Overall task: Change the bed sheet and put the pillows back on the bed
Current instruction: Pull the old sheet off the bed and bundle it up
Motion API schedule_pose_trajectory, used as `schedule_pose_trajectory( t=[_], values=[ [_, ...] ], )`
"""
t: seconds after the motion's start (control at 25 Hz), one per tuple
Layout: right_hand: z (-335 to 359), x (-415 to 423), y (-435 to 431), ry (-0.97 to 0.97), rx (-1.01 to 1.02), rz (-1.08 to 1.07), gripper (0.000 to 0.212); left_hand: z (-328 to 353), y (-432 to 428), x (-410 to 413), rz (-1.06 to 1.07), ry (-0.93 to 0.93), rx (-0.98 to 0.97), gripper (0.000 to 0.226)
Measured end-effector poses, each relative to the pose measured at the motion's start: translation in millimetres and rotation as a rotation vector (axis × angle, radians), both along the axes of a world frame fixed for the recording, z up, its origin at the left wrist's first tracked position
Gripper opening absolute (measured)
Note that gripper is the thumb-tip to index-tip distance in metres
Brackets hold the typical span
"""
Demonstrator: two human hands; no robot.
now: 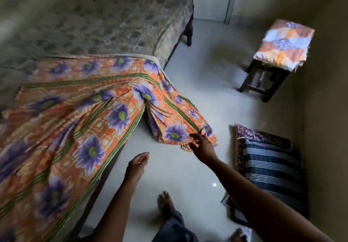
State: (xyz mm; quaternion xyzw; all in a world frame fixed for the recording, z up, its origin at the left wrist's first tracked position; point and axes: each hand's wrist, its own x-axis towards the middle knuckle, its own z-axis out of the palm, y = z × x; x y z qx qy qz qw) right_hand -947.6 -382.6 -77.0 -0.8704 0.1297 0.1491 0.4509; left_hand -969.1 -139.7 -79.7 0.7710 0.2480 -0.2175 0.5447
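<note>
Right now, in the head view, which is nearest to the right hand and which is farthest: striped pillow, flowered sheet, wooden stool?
1. flowered sheet: its hanging corner meets the fingertips of the right hand.
2. striped pillow: on the floor, at the hand's right.
3. wooden stool: farther ahead on the right, under folded cloth.

Person seen from above: bare left forearm [120,200] and right forearm [244,183], bare feet [165,203], loose dark blue-grey trouser leg [175,226].

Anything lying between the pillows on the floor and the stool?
No. The head view shows only bare floor between the pillows and the stool.
</note>
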Motion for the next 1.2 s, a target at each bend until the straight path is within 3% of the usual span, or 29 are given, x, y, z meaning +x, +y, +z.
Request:
schedule_pose_trajectory(
  t=[0.2, 0.4, 0.48, 0.56, 0.72, 0.8, 0.84, 0.92, 1.0, 1.12, 1.2],
  values=[
    [15.0, 107.0, 60.0, 0.069, 0.096, -0.034, 0.037, 18.7, 58.7, 108.3, -0.225, -0.159, 0.213, 0.017],
    [-15.2, 210.5, 61.3, 0.262, 0.310, -0.102, 0.036, 19.5, 55.9, 226.8, -0.441, -0.184, 0.269, 0.025],
    [-37.1, 262.8, 53.5, 0.337, 0.366, -0.114, 0.042, 13.0, 48.0, 275.5, -0.552, -0.261, 0.364, 0.043],
    [-64.7, 327.3, 46.6, 0.303, 0.275, -0.081, 0.058, -4.8, 48.1, 328.5, -0.656, -0.307, 0.411, 0.062],
    [-134.0, 473.1, 56.8, 0.172, 0.052, -0.032, 0.095, -42.1, 47.8, 437.8, -0.662, -0.219, 0.349, 0.034],
    [-164.5, 519.2, 78.5, 0.163, -0.032, 0.048, 0.106, -52.7, 47.3, 467.8, -0.648, -0.219, 0.298, 0.032],
    [-178.5, 534.3, 88.0, 0.165, -0.076, 0.086, 0.101, -58.5, 46.5, 478.5, -0.603, -0.210, 0.262, 0.030],
    [-190.7, 543.2, 101.6, 0.183, -0.092, 0.116, 0.066, -67.1, 48.6, 493.6, -0.387, -0.182, 0.171, 0.018],
    [-183.3, 526.2, 107.4, 0.168, 0.040, 0.089, 0.033, -65.0, 51.2, 497.9, -0.127, -0.069, 0.085, 0.013],
    [-154.3, 481.7, 113.3, 0.028, 0.238, -0.011, 0.010, -49.6, 53.9, 494.6, 0.113, 0.206, 0.002, 0.027],
    [-116.5, 448.8, 127.4, 0.035, 0.419, -0.056, 0.012, -31.8, 55.3, 488.1, 0.242, 0.316, -0.119, 0.032]
  ],
)
